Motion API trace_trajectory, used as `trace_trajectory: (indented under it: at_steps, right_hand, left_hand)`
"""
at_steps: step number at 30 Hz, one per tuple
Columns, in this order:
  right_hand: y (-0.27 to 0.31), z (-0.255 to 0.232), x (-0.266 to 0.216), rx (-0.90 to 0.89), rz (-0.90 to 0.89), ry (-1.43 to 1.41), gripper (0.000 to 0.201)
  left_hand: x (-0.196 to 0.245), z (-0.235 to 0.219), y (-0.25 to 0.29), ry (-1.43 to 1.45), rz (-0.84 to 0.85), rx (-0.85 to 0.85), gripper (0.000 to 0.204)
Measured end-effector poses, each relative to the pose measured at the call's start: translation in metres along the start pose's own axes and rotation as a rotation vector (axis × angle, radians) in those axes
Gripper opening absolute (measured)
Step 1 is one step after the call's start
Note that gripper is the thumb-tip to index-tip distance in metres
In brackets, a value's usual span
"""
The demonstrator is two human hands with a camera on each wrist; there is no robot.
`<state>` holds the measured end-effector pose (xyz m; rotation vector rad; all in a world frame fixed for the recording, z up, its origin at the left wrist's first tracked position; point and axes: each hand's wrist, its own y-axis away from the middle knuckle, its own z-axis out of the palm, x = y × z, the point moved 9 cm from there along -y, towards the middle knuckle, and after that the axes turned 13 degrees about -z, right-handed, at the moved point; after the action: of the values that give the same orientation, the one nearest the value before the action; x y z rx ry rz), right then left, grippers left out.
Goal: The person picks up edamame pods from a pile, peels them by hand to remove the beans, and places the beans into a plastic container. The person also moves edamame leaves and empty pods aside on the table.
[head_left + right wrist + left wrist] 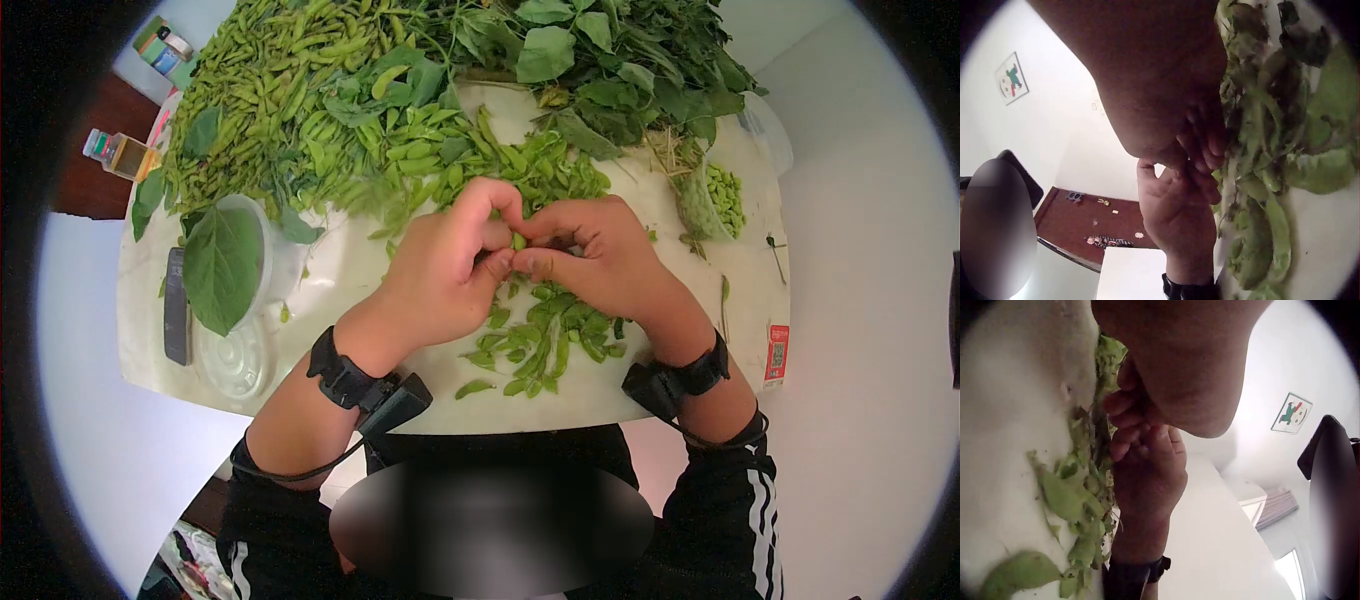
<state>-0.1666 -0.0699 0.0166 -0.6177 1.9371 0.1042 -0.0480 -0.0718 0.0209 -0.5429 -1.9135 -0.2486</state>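
Both hands meet over the middle of the table in the head view. The left hand [445, 265] pinches a small green pod [518, 241] between thumb and fingers. From the other side, the right hand [600, 250] has its thumb and forefinger at the same pod, fingers curled. Below the hands lies a small pile of loose green pods [560, 335]. In both wrist views the fingertips touch one another, and the pod between them is hidden. Green pods [1066, 500] also lie beside the hands in the left wrist view, and more pods [1260, 231] in the right wrist view.
A large heap of pods [270, 90] and leafy stalks [640, 70] covers the table's far side. At left are a bowl under a big leaf [222, 270], a phone [177, 305], a clear lid [235, 360] and a bottle [125, 155]. Shelled beans [725, 200] sit at right.
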Motion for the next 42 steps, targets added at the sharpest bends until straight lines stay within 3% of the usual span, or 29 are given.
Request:
trace_trajectory:
  at_steps: [2, 9, 13, 15, 17, 20, 25, 27, 31, 34, 36, 40, 42]
  right_hand:
    - [0.001, 0.003, 0.009, 0.013, 0.023, -0.206, 0.021]
    - [0.001, 0.005, -0.009, -0.024, -0.127, 0.019, 0.017]
    - [0.005, 0.013, -0.002, -0.015, -0.018, -0.216, 0.016]
    - [0.005, 0.015, -0.001, -0.015, 0.017, -0.286, 0.016]
    - [0.001, 0.018, 0.002, -0.001, 0.051, -0.517, 0.015]
    - [0.002, 0.021, 0.001, -0.048, 0.073, -0.639, 0.017]
    - [0.001, 0.019, 0.001, -0.072, 0.090, -0.622, 0.018]
    - [0.005, 0.020, 0.002, -0.072, 0.094, -0.644, 0.018]
    - [0.007, 0.014, -0.011, -0.092, 0.025, -0.660, 0.021]
    - [0.001, 0.015, -0.020, -0.080, -0.038, -0.735, 0.026]
    - [0.001, 0.013, -0.019, -0.045, -0.044, -0.757, 0.030]
    - [-0.003, 0.008, -0.008, -0.029, -0.033, -0.756, 0.027]
    - [-0.001, 0.007, -0.006, -0.011, -0.031, -0.752, 0.026]
  left_hand:
    - [0.007, -0.001, 0.001, -0.036, 0.040, 0.019, 0.037]
    - [0.016, 0.001, 0.007, -0.101, 0.059, 0.019, 0.034]
    - [0.017, 0.005, 0.009, -0.134, 0.062, -0.012, 0.033]
    - [0.022, 0.001, 0.010, -0.105, 0.148, 0.061, 0.033]
    - [0.023, -0.001, 0.006, -0.096, 0.203, 0.066, 0.033]
    - [0.026, 0.001, 0.009, -0.037, 0.244, 0.057, 0.034]
    - [0.026, 0.001, 0.011, 0.025, 0.215, 0.041, 0.032]
    - [0.030, 0.002, 0.014, -0.066, 0.281, 0.065, 0.032]
    - [0.017, -0.009, 0.012, 0.010, 0.073, 0.076, 0.032]
    - [0.006, -0.014, 0.008, 0.221, 0.050, 0.092, 0.030]
    - [0.004, -0.009, 0.006, 0.562, -0.038, 0.027, 0.022]
    - [0.000, -0.014, -0.001, 0.394, -0.132, 0.006, 0.014]
    - [-0.003, -0.008, -0.002, 0.567, -0.185, -0.023, 0.009]
